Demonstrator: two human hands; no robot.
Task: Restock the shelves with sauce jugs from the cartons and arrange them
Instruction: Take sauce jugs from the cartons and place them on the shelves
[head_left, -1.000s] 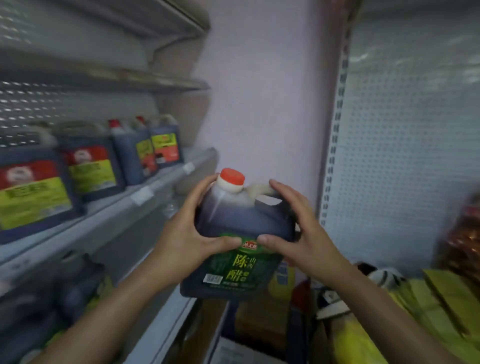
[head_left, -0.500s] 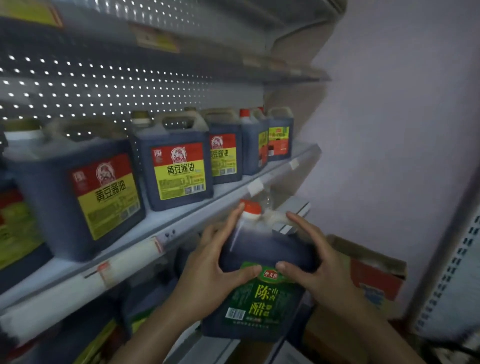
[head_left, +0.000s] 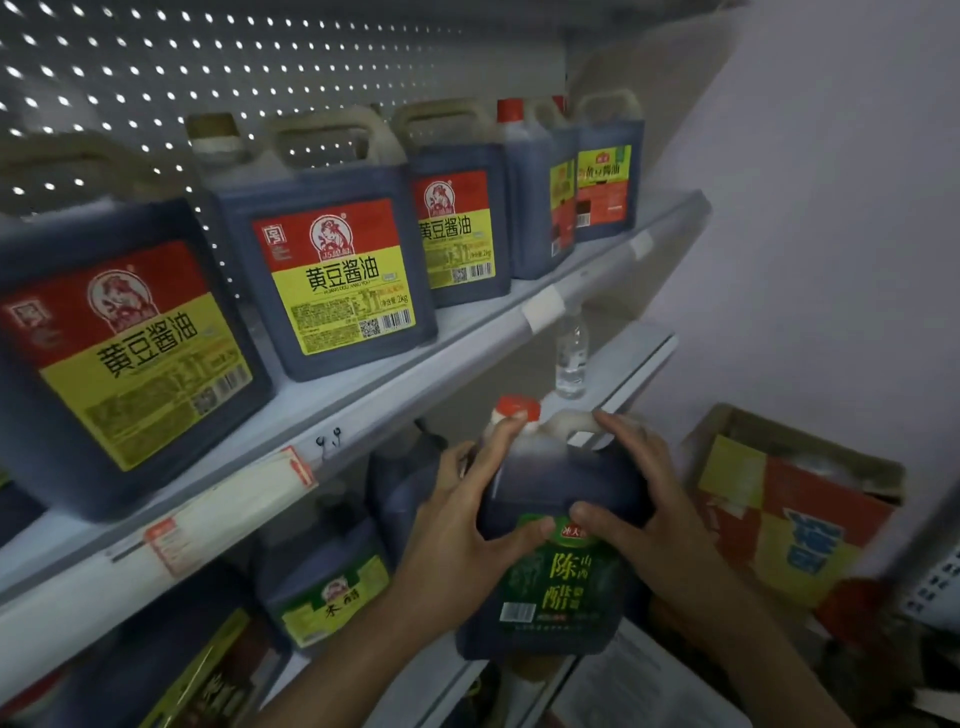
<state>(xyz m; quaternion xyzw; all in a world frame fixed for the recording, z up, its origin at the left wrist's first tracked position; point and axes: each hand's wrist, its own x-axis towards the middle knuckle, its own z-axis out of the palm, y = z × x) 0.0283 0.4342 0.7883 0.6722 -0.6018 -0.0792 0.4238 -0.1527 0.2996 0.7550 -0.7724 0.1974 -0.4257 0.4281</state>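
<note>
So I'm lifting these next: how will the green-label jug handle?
The green-label jug is probably heavy: dark liquid fills it, and both the left hand and right hand hold it. Smooth plastic sides may slip; the moulded handle looks safer.

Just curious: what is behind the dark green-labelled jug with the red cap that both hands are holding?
Behind the dark green-labelled jug, a small clear plastic bottle stands on the grey lower shelf. The left hand, the right hand and the jug hide the shelf directly behind it.
</note>
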